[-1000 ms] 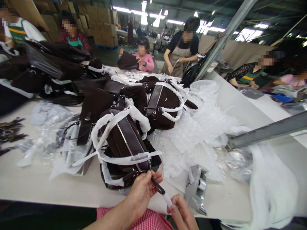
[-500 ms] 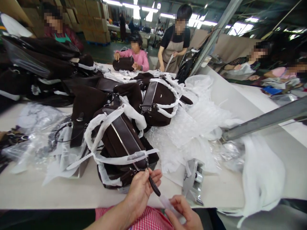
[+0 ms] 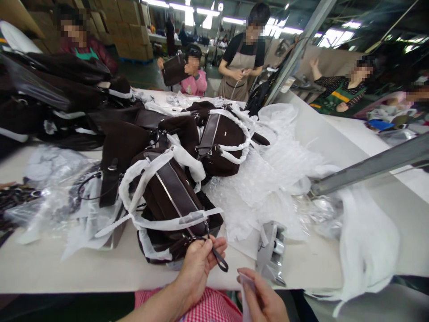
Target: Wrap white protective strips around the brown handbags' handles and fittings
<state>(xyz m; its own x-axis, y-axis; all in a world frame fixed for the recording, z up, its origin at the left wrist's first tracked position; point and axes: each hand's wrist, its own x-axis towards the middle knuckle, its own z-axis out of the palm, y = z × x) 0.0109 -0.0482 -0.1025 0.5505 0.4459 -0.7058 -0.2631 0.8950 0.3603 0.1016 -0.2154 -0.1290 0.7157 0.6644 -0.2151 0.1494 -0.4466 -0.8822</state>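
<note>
My left hand [image 3: 201, 264] is closed on a dark leather zipper pull [image 3: 219, 260], whose loop hangs out past my fingertips. The pull is joined to the near end of a dark brown handbag [image 3: 174, 194], which lies on the table with its silver zipper and leather strip facing up. White wrapping covers the bag's handles [image 3: 144, 172]. Lower right, my right hand [image 3: 263, 297] pinches a strip of thin white wrapping [image 3: 247, 295], apart from the pull. A second brown handbag [image 3: 223, 143] with wrapped handles lies just behind the first.
Crumpled clear plastic and white foam wrap [image 3: 261, 179] lie right of the bags. A tape dispenser [image 3: 271, 252] stands near the table's front edge. White strips [image 3: 367, 241] hang at the right, below a slanted metal bar [image 3: 372, 165]. More dark bags [image 3: 60, 89] are piled left. Several co-workers are beyond.
My right hand has moved slightly right and down, and the white strip has come away from the pull's loop. My left hand keeps its hold. A co-worker behind has raised a dark bag.
</note>
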